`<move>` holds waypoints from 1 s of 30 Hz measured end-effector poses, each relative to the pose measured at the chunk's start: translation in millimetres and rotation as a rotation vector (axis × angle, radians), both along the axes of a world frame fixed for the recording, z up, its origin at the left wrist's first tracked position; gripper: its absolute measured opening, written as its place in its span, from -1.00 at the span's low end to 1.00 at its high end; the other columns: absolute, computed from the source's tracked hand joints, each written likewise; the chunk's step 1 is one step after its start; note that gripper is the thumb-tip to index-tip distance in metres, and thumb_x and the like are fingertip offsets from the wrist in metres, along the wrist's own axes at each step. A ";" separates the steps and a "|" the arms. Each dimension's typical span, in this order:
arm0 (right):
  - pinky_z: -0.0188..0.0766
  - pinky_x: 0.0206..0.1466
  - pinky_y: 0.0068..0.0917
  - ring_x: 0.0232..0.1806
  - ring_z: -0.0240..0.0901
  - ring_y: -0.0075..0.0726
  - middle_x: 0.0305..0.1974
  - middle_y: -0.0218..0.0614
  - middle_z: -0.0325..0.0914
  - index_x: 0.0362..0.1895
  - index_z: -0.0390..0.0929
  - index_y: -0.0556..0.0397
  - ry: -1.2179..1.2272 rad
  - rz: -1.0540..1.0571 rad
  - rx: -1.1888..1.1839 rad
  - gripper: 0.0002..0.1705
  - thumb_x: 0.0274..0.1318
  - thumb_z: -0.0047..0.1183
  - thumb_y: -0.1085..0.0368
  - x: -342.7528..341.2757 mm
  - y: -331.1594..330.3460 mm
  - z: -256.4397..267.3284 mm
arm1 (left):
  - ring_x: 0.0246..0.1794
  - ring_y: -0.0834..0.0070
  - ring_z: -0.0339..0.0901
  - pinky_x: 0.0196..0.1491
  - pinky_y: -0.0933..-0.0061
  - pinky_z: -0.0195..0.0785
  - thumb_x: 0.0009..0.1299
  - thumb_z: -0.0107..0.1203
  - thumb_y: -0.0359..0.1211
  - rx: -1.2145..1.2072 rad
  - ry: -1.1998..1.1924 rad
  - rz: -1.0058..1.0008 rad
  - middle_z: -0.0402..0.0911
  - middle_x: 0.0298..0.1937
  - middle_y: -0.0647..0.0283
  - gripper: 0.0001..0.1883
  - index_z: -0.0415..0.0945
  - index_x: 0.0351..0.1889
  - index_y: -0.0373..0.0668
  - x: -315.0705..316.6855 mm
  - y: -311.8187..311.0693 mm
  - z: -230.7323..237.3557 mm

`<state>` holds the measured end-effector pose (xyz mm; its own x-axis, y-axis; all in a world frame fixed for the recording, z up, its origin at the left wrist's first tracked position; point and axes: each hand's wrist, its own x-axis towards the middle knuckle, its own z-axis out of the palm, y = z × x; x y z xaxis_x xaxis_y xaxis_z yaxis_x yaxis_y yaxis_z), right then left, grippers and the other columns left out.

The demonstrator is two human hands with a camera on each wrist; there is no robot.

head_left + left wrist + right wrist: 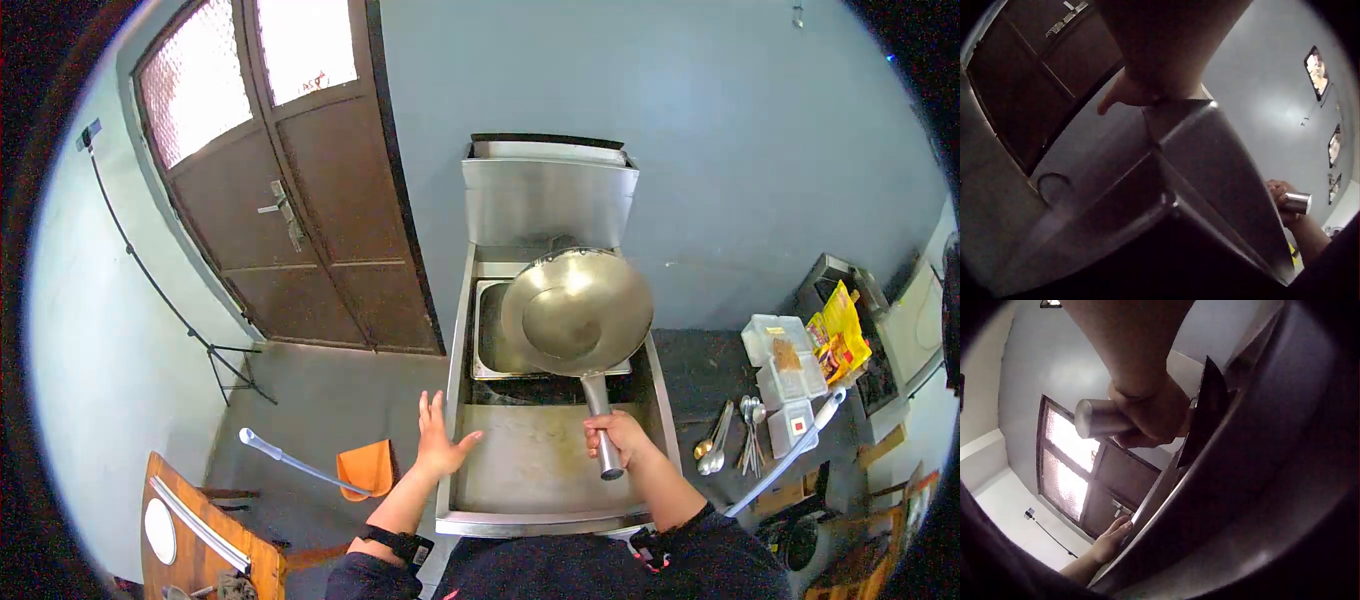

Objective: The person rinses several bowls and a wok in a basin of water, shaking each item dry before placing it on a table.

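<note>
A round metal wok (585,310) with a thick tubular handle (597,395) tilts over the back of the steel stove unit (520,455). My right hand (618,438) grips that handle near its end; the fingers wrap round it in the right wrist view, where the handle's end (1090,419) sticks out past the hand (1154,412). At the unit's left rim my left hand (440,445) is held with fingers straight and thumb spread, holding nothing. Behind the wok, a rectangular steel basin (488,325) is partly hidden.
To the right, a dark counter carries several spoons (748,440), clear plastic boxes (785,360) and a yellow packet (845,335). An orange cloth (364,470) lies at left, near a wooden table (165,585). A tripod (180,310) stands by the brown door (330,220).
</note>
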<state>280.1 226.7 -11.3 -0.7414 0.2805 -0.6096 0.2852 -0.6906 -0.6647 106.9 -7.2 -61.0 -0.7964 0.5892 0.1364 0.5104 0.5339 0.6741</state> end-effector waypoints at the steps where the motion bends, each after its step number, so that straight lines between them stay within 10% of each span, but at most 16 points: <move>1: 0.24 -0.73 -0.37 -0.76 0.20 -0.42 -0.69 -0.36 0.26 -0.54 0.25 0.09 -0.014 -0.030 0.021 -0.86 -0.13 -0.02 0.44 1.1 2.7 -3.8 | 0.24 0.01 -0.16 0.19 0.16 -0.07 -0.06 0.25 -0.11 0.003 -0.001 -0.001 -0.31 0.27 -0.07 0.00 -0.22 0.22 -0.18 -0.1 0.1 0.3; 30: 0.26 -0.79 -0.39 -0.79 0.24 -0.39 -0.68 -0.31 0.27 -0.34 0.18 0.09 0.041 -0.235 0.522 -0.72 -0.18 -0.04 0.53 -13.6 12.0 6.6 | 0.22 -0.02 -0.10 0.16 0.15 -0.03 -0.06 0.26 -0.12 0.047 -0.026 -0.037 -0.27 0.25 -0.10 -0.04 -0.16 0.19 -0.20 -0.4 0.8 3.5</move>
<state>266.5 238.7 -4.7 -0.6428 0.6969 -0.3179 0.1302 -0.3096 -0.9419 106.5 -6.4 -57.4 -0.7777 0.6118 0.1444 0.5116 0.4825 0.7110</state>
